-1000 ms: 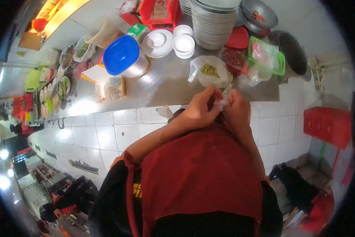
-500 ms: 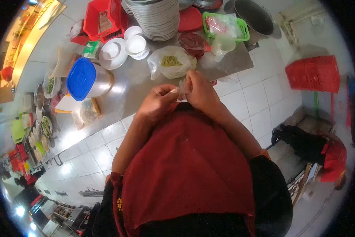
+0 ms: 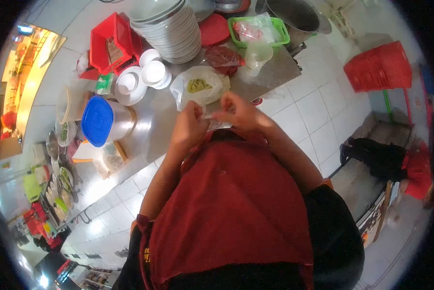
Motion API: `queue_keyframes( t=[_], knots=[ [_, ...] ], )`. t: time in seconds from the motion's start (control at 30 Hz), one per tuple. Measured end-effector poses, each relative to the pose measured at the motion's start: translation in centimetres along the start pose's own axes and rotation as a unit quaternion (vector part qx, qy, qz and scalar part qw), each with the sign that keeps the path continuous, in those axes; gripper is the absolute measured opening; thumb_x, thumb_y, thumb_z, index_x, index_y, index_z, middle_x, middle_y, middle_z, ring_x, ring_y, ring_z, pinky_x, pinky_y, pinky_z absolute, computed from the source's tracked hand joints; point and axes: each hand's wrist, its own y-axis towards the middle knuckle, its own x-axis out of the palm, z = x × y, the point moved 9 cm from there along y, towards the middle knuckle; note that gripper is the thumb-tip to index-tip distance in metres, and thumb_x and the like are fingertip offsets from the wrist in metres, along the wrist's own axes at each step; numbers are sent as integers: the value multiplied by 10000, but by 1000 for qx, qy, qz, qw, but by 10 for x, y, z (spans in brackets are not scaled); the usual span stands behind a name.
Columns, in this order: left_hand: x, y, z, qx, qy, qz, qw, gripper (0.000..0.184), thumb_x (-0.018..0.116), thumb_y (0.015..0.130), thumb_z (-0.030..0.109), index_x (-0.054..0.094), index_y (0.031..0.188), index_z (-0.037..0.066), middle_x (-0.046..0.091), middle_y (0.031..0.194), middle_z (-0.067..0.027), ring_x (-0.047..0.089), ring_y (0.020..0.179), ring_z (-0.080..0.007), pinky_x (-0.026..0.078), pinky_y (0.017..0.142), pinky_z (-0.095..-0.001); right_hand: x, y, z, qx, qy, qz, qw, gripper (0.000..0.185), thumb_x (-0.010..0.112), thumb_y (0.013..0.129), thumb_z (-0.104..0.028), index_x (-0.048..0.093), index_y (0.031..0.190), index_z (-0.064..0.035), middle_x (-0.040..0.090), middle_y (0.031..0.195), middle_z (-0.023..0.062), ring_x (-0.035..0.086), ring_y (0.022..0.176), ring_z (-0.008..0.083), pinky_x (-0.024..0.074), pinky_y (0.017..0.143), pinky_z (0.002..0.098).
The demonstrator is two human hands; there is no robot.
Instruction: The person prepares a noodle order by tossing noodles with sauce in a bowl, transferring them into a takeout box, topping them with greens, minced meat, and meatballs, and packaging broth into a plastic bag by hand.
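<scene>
My left hand (image 3: 192, 123) and my right hand (image 3: 242, 114) are close together at the table's near edge, in front of my red apron (image 3: 226, 193). Both have curled fingers and hold a small clear plastic bag (image 3: 216, 122), which hangs between them; its contents cannot be made out. Just beyond my hands lies an opened white plastic bag (image 3: 213, 79) with pale green cut pieces (image 3: 198, 85) inside.
On the metal table (image 3: 151, 140) stand a blue-lidded tub (image 3: 98, 121), small white bowls (image 3: 154, 72), a tall plate stack (image 3: 171, 36), a red bin (image 3: 111, 43), a green basket (image 3: 283, 35) and a clear jug (image 3: 258, 55). A person (image 3: 386, 159) is at the right, near red crates (image 3: 378, 67).
My hands have drawn slightly apart, with the clear bag between them. The view has shifted a little, so the table's things appear moved to the left.
</scene>
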Motion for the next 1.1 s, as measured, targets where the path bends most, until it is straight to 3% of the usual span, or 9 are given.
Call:
queue_keyframes(
  t=[0.1, 0.2, 0.23, 0.37, 0.43, 0.6, 0.83, 0.9, 1.1],
  knots=[
    [-3, -11, 7, -72, -156, -78, 982, 223, 670, 769, 107, 489, 857, 11, 563, 654, -134, 552, 645, -186, 444, 583, -356, -83, -6, 64, -5, -24, 313, 949, 531, 729, 816, -448, 518, 1001, 2, 570, 978, 171, 551, 920, 269, 446, 837, 397],
    [-9, -17, 25, -52, -105, -83, 990, 231, 678, 763, 102, 502, 882, 11, 571, 681, -116, 516, 658, -143, 434, 583, -321, -123, 2, 99, -11, -118, 462, 879, 612, 699, 830, -494, 514, 1063, 40, 571, 989, 174, 559, 923, 274, 453, 837, 402],
    [-4, -18, 26, -48, -102, -87, 990, 231, 678, 763, 102, 502, 882, 11, 571, 681, -116, 516, 658, -143, 434, 583, -321, -114, 14, 122, 77, 20, 391, 917, 679, 677, 838, -510, 494, 1126, 76, 575, 1048, 200, 566, 999, 323, 442, 877, 433],
    [13, -23, 37, 74, 27, -112, 991, 236, 695, 771, 115, 549, 933, 23, 592, 709, -81, 532, 654, -140, 447, 594, -325, -112, 43, 132, 48, -47, 414, 908, 688, 670, 843, -509, 478, 1175, 63, 569, 1074, 203, 593, 953, 343, 484, 808, 444],
    [22, -23, 34, 74, 25, -152, 985, 225, 709, 790, 139, 577, 936, 29, 631, 762, -79, 572, 658, -157, 467, 609, -349, -109, 47, 144, 125, 88, 413, 898, 518, 624, 897, -469, 512, 1174, -46, 549, 1013, 95, 572, 716, 137, 482, 552, 294],
    [20, -39, 52, 86, -258, -296, 916, 154, 657, 882, 111, 615, 1007, 33, 625, 919, -12, 575, 808, -104, 483, 730, -282, -100, 53, 129, 60, 316, 298, 899, 442, 621, 904, -451, 544, 1105, -65, 567, 954, 54, 571, 698, 125, 454, 482, 277],
    [10, -29, 40, 75, -120, -188, 972, 236, 637, 846, 35, 617, 1081, 26, 653, 970, -121, 638, 873, -198, 506, 788, -320, -121, 42, 176, 177, 134, 509, 831, 376, 610, 932, -398, 571, 972, -26, 618, 811, 58, 597, 603, 131, 467, 446, 283],
    [-9, -24, 52, 142, -34, -47, 988, 275, 616, 810, -5, 613, 1082, 32, 638, 952, -177, 647, 860, -287, 510, 785, -352, -117, 52, 162, 146, 252, 441, 849, 335, 581, 946, -377, 564, 966, -43, 607, 850, 57, 600, 647, 132, 482, 490, 282],
    [15, -11, 49, 67, 20, -125, 990, 255, 606, 769, -11, 615, 1021, 23, 634, 873, -99, 618, 744, -177, 504, 679, -302, -115, 59, 140, 37, 377, 365, 851, 287, 481, 1007, -325, 559, 973, -51, 584, 787, 34, 600, 643, 137, 494, 482, 304]
  ],
)
